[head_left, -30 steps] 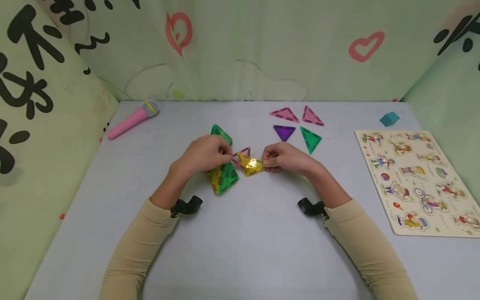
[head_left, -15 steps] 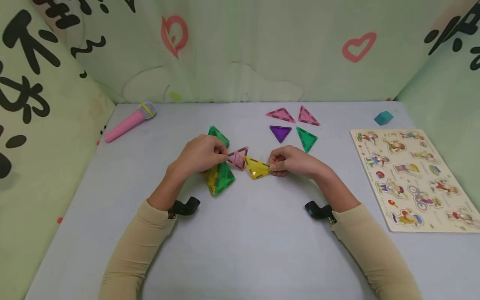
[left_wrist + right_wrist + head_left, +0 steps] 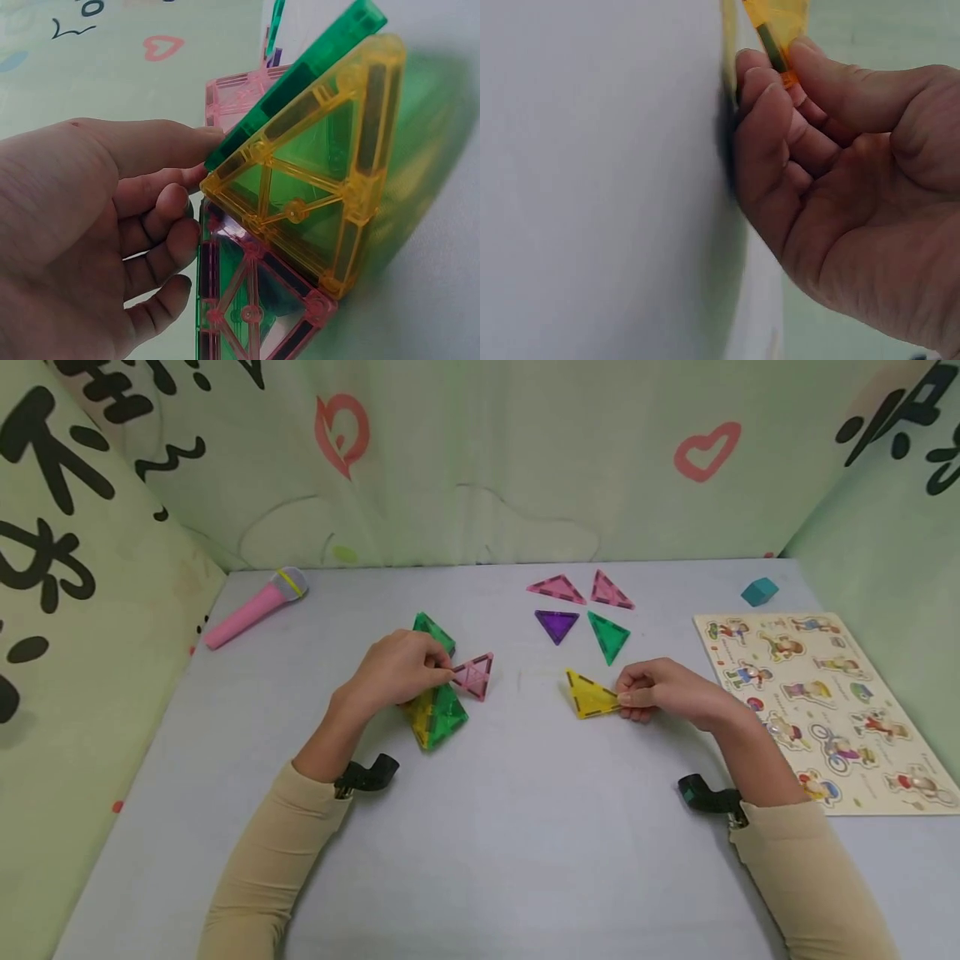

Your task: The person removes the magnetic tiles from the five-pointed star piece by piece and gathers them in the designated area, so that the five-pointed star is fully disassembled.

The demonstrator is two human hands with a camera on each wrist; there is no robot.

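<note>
My right hand pinches one corner of a yellow triangular magnetic tile between thumb and fingers, right of the table's middle. In the right wrist view, part of that yellow tile shows beyond the fingertips. My left hand holds a standing build of magnetic tiles and partly hides it from above. Up close in the left wrist view, the thumb and fingers pinch it near a green tile. A yellow tile and a pink tile belong to it. Another pink tile sticks out from its right side.
Behind lie two pink triangle tiles, a purple one and a green one. A pink toy microphone is at the back left. On the right are a wooden picture puzzle board and a teal block.
My right hand has drawn the yellow tile away from the pink tile, off to the right. My left hand stays on the build.
</note>
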